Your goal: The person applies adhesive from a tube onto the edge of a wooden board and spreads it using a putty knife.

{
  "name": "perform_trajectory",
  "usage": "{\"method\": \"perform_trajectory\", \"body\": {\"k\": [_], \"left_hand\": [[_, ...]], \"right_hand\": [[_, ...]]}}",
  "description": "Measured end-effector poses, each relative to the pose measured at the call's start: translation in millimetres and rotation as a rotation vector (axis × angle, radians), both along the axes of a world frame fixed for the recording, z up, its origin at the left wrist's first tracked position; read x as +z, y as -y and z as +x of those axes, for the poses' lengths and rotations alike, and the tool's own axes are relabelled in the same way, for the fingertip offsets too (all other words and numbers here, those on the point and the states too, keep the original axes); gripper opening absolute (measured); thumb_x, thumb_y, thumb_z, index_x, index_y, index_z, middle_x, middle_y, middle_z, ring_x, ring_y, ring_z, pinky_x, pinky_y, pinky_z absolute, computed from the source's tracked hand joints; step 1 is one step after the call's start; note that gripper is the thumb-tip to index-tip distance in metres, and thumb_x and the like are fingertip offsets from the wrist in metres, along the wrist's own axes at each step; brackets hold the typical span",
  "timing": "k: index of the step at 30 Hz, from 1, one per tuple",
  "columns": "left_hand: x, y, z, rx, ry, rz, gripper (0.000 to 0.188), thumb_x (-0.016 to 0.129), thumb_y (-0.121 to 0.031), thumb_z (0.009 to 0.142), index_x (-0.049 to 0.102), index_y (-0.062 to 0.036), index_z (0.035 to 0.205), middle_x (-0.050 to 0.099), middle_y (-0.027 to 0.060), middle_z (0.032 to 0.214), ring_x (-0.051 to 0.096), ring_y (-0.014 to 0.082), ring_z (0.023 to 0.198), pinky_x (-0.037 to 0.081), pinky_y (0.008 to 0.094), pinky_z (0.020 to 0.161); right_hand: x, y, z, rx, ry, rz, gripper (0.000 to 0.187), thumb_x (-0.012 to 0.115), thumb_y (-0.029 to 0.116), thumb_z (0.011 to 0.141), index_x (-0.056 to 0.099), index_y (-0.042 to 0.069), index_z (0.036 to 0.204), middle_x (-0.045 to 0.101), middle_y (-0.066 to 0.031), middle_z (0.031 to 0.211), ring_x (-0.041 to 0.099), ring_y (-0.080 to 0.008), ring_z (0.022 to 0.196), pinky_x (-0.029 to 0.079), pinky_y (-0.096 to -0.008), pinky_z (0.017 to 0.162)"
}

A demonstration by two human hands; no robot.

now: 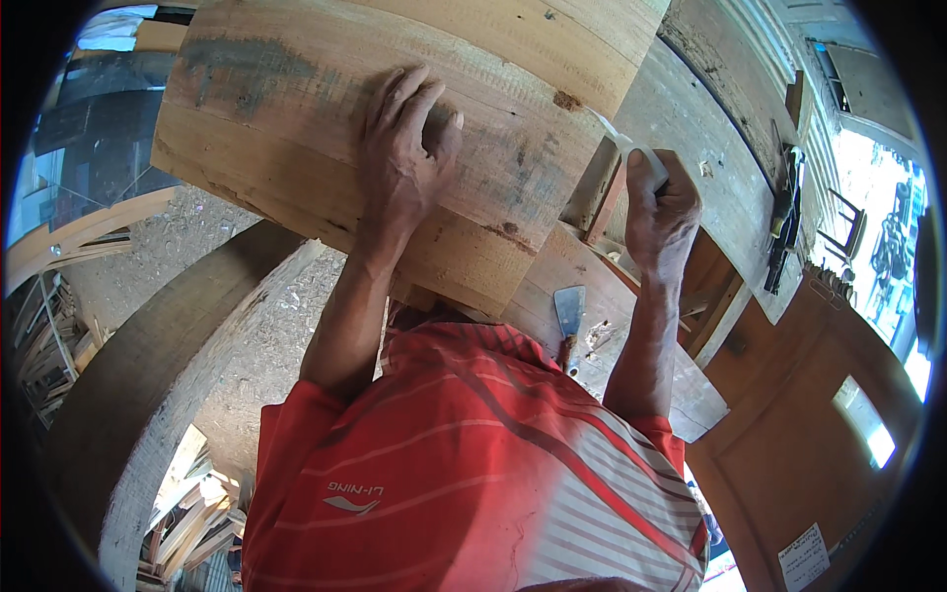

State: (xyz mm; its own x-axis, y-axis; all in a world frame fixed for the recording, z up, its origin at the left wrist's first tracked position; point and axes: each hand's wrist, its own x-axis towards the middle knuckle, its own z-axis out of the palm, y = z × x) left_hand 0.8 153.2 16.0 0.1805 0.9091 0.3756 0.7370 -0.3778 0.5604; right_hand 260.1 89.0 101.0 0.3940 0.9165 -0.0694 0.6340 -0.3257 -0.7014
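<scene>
A broad panel of joined wooden boards (326, 128) is tilted in front of me, with dark stains and several brown patches on its face. My left hand (409, 143) rests on the panel, fingers apart and slightly bent, holding nothing. By the panel's right edge, my right hand (666, 212) is closed around a pale-handled tool with a narrow, light blade (604, 122). The blade's tip points toward a dark brown patch (567, 101) near that edge; whether it touches the wood I cannot tell. Most of the handle is hidden in my fist.
A putty knife (569, 311) lies on the bench below the panel. The wooden workbench (681, 118) extends to the right, bearing a black tool (786, 217). A thick curved timber (168, 345) stands at left, near scrap wood (192, 518). A brown board (789, 405) is at right.
</scene>
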Motion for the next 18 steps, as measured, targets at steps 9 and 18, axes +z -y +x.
{"method": "perform_trajectory", "body": {"k": [9, 18], "left_hand": [[2.1, -2.5, -1.1, -0.011, 0.004, -0.005, 0.033, 0.078, -0.010, 0.086, 0.072, -0.0016, 0.117, 0.069, 0.0133, 0.130, 0.061, 0.0356, 0.125, 0.049, 0.0468, 0.107], [2.9, -1.9, -2.5, -0.012, -0.011, 0.005, 0.033, 0.077, -0.011, 0.086, 0.072, -0.0002, 0.116, 0.069, 0.0149, 0.130, 0.061, 0.0363, 0.125, 0.049, 0.0468, 0.107]], "right_hand": [[-2.5, -2.3, -2.5, 0.005, -0.002, 0.014, 0.023, 0.069, 0.023, 0.099, 0.068, 0.002, 0.089, 0.058, -0.0075, 0.064, 0.053, -0.0120, 0.060, 0.046, -0.0329, 0.059], [-1.1, -2.4, -3.2, 0.008, -0.012, 0.023, 0.023, 0.069, 0.023, 0.100, 0.068, 0.002, 0.090, 0.058, -0.0063, 0.063, 0.052, -0.0108, 0.059, 0.045, -0.0320, 0.057]]}}
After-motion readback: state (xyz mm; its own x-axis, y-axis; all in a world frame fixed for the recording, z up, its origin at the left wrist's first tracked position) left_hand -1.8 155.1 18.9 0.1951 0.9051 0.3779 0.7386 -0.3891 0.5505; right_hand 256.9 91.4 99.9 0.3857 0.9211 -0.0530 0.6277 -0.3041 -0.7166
